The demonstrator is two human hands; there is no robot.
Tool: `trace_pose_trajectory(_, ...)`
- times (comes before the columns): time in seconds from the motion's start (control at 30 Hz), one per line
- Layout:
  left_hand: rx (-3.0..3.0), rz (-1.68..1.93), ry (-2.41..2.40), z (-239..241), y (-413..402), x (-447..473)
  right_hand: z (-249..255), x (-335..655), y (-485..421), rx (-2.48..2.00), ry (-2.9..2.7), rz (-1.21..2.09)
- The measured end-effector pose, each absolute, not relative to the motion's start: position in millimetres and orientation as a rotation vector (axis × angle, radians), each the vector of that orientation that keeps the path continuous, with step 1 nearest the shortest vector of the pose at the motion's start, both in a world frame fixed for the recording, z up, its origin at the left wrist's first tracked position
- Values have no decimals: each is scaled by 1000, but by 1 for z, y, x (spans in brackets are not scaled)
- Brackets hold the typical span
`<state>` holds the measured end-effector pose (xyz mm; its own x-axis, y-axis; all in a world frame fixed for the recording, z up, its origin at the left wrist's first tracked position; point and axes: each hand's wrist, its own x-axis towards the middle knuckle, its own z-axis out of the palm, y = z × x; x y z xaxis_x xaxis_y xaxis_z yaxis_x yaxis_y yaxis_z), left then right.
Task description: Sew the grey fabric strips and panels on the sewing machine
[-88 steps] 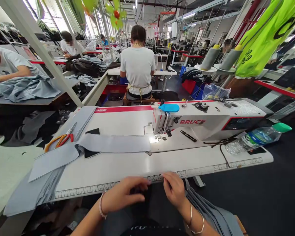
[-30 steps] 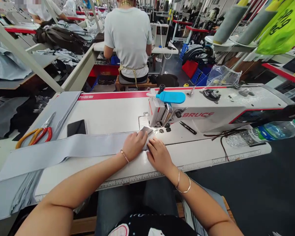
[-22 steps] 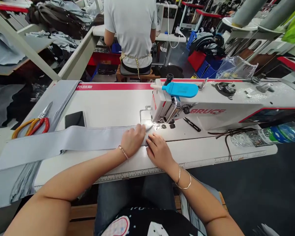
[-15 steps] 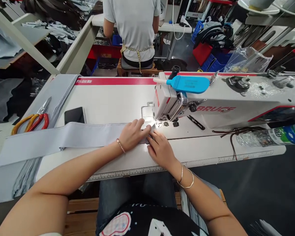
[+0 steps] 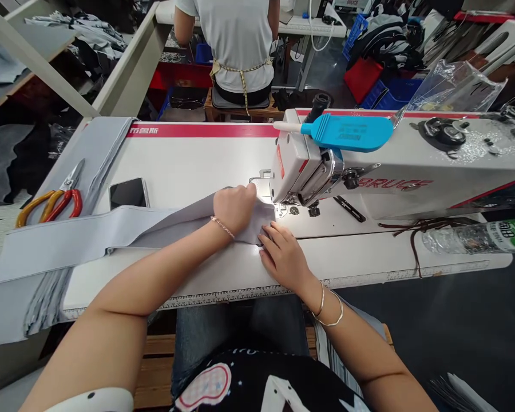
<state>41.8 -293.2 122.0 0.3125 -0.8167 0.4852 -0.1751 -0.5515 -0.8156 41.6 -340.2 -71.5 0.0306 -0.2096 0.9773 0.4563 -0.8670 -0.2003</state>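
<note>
A long light-grey fabric strip [image 5: 77,236] runs across the white table to the needle area of the sewing machine [image 5: 302,166]. My left hand [image 5: 236,209] is closed on the strip's far edge, just left of the presser foot, and lifts it so a fold rises toward the left. My right hand [image 5: 285,254] lies with fingers stretched out, fingertips resting on the strip's right end below the needle. The machine's head hides part of the stitching spot.
Scissors [image 5: 55,197] with orange and red handles lie on stacked grey fabric at left. A phone [image 5: 129,193] sits behind the strip. A small black tool [image 5: 349,209], brown cords [image 5: 416,229] and a plastic bottle [image 5: 476,236] are at right. Beyond sits a co-worker [image 5: 238,51].
My left hand has gone from lying flat on the strip to gripping its far edge and raising it. My right hand stays nearly in place. The view has shifted slightly.
</note>
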Motion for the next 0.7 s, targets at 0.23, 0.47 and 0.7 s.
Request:
trace_pose_trajectory(0.23,-2054,-1259,981,110,-308,60,-72,43,-342,-1840,-293,-1908)
trace_pose_trajectory(0.47,-1909,-1061,1628,115,-280,90,-74,41,-346,-1856,-347,-1829)
trace_pose_trajectory(0.7,-1749,-669,1535,125,-261,89,-76,39,-349,-1826,-393,-1792)
